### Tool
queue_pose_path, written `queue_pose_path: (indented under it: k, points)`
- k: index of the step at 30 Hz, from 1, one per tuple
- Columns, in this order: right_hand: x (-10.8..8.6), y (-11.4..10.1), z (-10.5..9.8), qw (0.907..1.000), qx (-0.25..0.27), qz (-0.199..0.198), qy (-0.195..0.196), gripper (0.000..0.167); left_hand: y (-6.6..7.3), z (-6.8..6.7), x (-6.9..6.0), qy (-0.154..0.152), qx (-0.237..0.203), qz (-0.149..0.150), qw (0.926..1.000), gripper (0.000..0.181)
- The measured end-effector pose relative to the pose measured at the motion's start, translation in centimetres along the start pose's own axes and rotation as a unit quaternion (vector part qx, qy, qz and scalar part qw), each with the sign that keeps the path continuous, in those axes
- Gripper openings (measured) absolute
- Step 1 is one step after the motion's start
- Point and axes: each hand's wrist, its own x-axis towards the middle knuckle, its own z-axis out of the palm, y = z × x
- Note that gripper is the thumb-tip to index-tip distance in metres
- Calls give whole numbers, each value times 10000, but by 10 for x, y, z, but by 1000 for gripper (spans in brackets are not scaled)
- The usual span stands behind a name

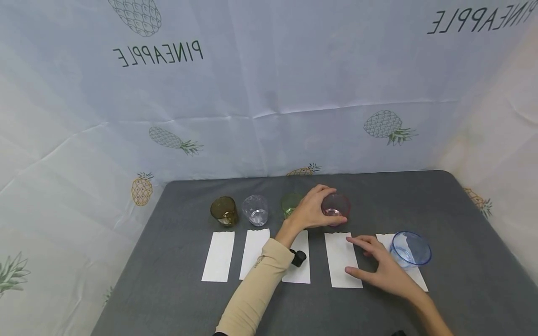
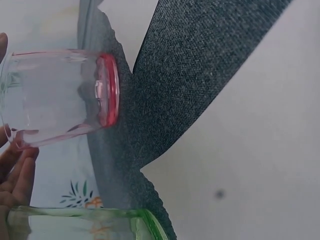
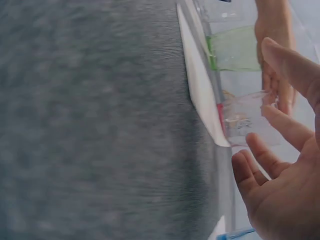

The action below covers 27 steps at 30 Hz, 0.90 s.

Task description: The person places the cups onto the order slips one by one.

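In the head view my left hand point(image 1: 313, 210) holds a clear glass with a pink base point(image 1: 336, 207) near its rim, thumb on the near side and fingers on the far side. The same pink glass point(image 2: 60, 97) fills the upper left of the left wrist view, with fingertips at its rim. Beside it, partly behind my left hand, is a green glass point(image 1: 291, 203). My right hand point(image 1: 384, 268) hovers over the table, thumb and fingers spread and holding nothing. A white paper strip point(image 1: 341, 261) lies by its fingertips. Just behind the hand stands a blue glass point(image 1: 412, 249) on another paper strip point(image 1: 418, 280).
At the back left stand an amber glass point(image 1: 224, 211) and a colourless glass point(image 1: 255, 211). More white strips point(image 1: 218, 256) lie in a row on the grey table point(image 1: 168, 242). A pineapple-print cloth point(image 1: 260, 93) hangs behind.
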Motion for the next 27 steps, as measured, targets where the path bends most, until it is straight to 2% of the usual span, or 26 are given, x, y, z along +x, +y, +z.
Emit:
queue_pose_path:
  k: [10, 21, 27]
  points:
    - [-5, 9, 9, 9999, -134, 10, 57, 70, -3, -1, -1, 20, 60, 23, 10000, 85]
    - [-6, 15, 11, 9992, -111, 372, 34, 66, -2, -3, 0, -125, 159, -103, 9997, 84]
    - [-5, 15, 10, 9977, -221, 619, -175, 71, -1, -3, 0, -168, 266, -140, 9994, 85]
